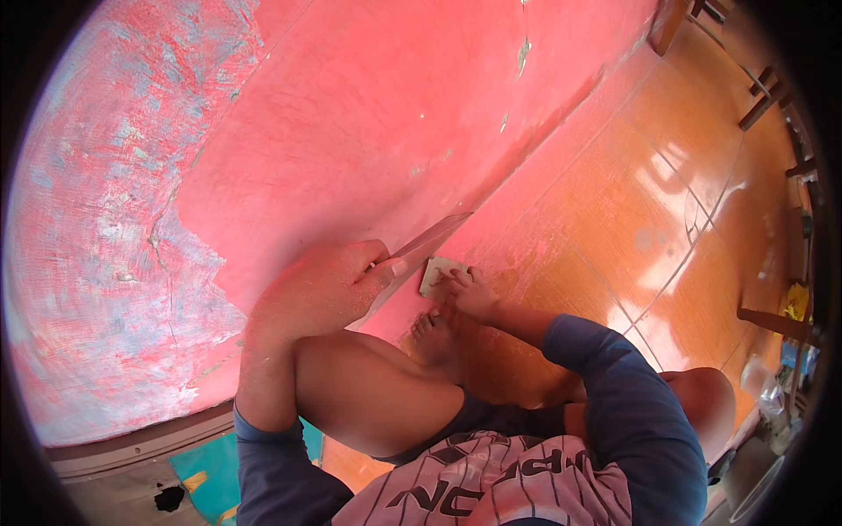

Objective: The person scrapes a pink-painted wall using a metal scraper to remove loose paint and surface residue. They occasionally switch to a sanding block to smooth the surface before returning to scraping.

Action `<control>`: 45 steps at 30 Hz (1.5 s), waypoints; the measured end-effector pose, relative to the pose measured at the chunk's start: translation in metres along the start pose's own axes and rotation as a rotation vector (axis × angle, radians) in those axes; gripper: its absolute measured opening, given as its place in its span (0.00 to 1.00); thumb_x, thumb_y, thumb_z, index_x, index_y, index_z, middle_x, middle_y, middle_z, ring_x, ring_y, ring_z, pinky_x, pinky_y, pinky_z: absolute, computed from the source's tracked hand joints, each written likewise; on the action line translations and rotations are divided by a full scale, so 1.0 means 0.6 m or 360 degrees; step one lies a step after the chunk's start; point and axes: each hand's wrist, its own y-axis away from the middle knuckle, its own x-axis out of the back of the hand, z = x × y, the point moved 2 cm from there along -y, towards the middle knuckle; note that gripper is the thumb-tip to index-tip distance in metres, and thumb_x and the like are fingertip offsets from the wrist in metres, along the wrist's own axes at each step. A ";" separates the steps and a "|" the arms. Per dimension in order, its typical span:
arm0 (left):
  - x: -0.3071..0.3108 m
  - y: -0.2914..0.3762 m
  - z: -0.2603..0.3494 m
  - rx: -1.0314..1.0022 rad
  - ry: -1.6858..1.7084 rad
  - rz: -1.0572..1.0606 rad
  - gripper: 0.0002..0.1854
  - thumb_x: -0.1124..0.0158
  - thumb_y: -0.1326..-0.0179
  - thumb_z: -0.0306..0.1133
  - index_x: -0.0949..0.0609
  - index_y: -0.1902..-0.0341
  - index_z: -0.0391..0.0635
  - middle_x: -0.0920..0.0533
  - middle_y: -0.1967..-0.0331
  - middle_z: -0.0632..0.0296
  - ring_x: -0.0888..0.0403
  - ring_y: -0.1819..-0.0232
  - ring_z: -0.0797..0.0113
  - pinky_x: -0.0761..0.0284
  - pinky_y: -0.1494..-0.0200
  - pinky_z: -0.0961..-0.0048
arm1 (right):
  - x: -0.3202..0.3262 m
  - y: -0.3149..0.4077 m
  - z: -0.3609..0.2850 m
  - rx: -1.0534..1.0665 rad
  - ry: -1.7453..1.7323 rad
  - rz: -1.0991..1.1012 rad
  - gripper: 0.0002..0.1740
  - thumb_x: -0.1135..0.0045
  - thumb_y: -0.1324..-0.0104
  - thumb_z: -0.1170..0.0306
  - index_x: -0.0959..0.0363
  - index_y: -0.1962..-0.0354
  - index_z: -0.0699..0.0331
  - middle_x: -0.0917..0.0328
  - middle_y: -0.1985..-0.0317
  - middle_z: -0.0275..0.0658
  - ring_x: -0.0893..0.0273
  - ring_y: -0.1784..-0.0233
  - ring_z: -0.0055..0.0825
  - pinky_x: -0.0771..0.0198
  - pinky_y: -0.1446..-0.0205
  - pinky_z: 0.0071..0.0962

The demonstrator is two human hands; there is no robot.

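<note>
My left hand (pixel 335 283) is bent at the wrist against the pink wall (pixel 368 131), low down. Its fingers are curled, with the thumb out to the right. A thin greyish strip (pixel 431 240) runs along the wall's foot beside the thumb; whether I hold it I cannot tell. Pink dust clings to this hand and forearm. My right hand (pixel 475 297) is down at the floor, its fingers over the right side of a flat, pale, squarish block (pixel 439 276). My bare foot (pixel 434 335) is just below that block.
Pink dust covers the orange tiled floor (pixel 579 243) along the wall. To the left, the wall has a rough, patchy whitish-blue area (pixel 118 217) with a crack. Wooden furniture legs (pixel 760 105) stand at the right. A teal sheet (pixel 210 467) lies at lower left.
</note>
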 end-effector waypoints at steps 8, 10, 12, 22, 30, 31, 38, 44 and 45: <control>0.008 -0.002 -0.016 -0.0027 -0.0082 -0.0014 0.20 0.49 0.27 0.45 0.19 0.59 0.38 0.21 0.73 0.49 0.20 0.71 0.55 0.25 0.64 0.59 | 0.167 -0.002 0.234 -0.0526 -0.2040 -0.0558 0.08 0.37 0.40 0.75 0.27 0.63 0.62 0.19 0.70 0.37 0.22 0.65 0.24 0.28 0.64 0.25; 0.005 -0.008 -0.011 -0.0124 -0.0125 -0.0029 0.20 0.49 0.27 0.45 0.20 0.59 0.38 0.21 0.74 0.51 0.21 0.73 0.59 0.25 0.65 0.61 | 0.242 0.039 0.325 -0.0903 -0.1127 -0.0166 0.09 0.37 0.38 0.74 0.28 0.61 0.61 0.20 0.69 0.31 0.23 0.64 0.18 0.27 0.62 0.23; 0.001 -0.013 0.000 -0.0196 -0.0194 -0.0064 0.21 0.50 0.27 0.46 0.19 0.59 0.38 0.20 0.73 0.50 0.20 0.71 0.57 0.25 0.63 0.60 | 0.300 0.081 0.369 -0.0826 -0.2399 -0.0129 0.08 0.40 0.35 0.75 0.28 0.59 0.60 0.20 0.67 0.31 0.22 0.64 0.19 0.25 0.60 0.23; 0.004 -0.016 0.059 -0.0174 -0.0277 -0.0094 0.25 0.52 0.27 0.49 0.18 0.60 0.37 0.20 0.74 0.46 0.20 0.71 0.52 0.27 0.61 0.56 | 0.441 0.148 0.388 -0.0182 -0.3600 0.1696 0.22 0.43 0.28 0.61 0.28 0.45 0.71 0.19 0.51 0.43 0.16 0.53 0.30 0.18 0.47 0.34; -0.007 0.002 0.059 0.0052 -0.0184 -0.0335 0.25 0.52 0.26 0.51 0.20 0.46 0.42 0.19 0.69 0.55 0.19 0.73 0.65 0.23 0.65 0.64 | 0.486 0.059 0.285 -0.0239 -0.3698 0.1304 0.18 0.43 0.28 0.67 0.28 0.45 0.69 0.18 0.52 0.42 0.17 0.51 0.30 0.19 0.45 0.33; -0.009 0.005 0.055 0.0095 -0.0166 -0.0350 0.25 0.53 0.26 0.51 0.20 0.45 0.43 0.19 0.69 0.55 0.19 0.72 0.64 0.23 0.64 0.64 | 0.518 0.058 0.286 -0.0270 -0.3514 0.1525 0.17 0.44 0.27 0.68 0.28 0.45 0.69 0.18 0.52 0.41 0.17 0.52 0.29 0.19 0.46 0.32; -0.043 0.004 0.033 -0.0125 -0.0245 -0.0341 0.25 0.56 0.25 0.49 0.21 0.44 0.42 0.19 0.69 0.52 0.19 0.70 0.58 0.23 0.59 0.61 | 0.833 -0.031 0.277 -0.0351 -0.1610 0.2592 0.22 0.55 0.23 0.67 0.35 0.36 0.70 0.30 0.39 0.47 0.31 0.37 0.35 0.35 0.34 0.32; -0.049 -0.007 0.027 -0.0076 -0.0400 -0.0403 0.24 0.56 0.26 0.47 0.18 0.47 0.41 0.18 0.72 0.50 0.18 0.68 0.54 0.24 0.59 0.58 | 0.816 -0.186 0.024 0.0672 -0.0082 0.1977 0.39 0.44 0.38 0.75 0.41 0.29 0.62 0.48 0.24 0.53 0.58 0.18 0.52 0.62 0.18 0.50; -0.048 -0.009 0.022 -0.0025 -0.0433 -0.0458 0.24 0.55 0.26 0.47 0.18 0.48 0.41 0.17 0.71 0.50 0.18 0.67 0.53 0.24 0.58 0.58 | 0.800 -0.187 -0.004 0.1019 0.0316 0.1917 0.38 0.45 0.38 0.74 0.42 0.29 0.61 0.47 0.24 0.51 0.56 0.18 0.49 0.61 0.18 0.50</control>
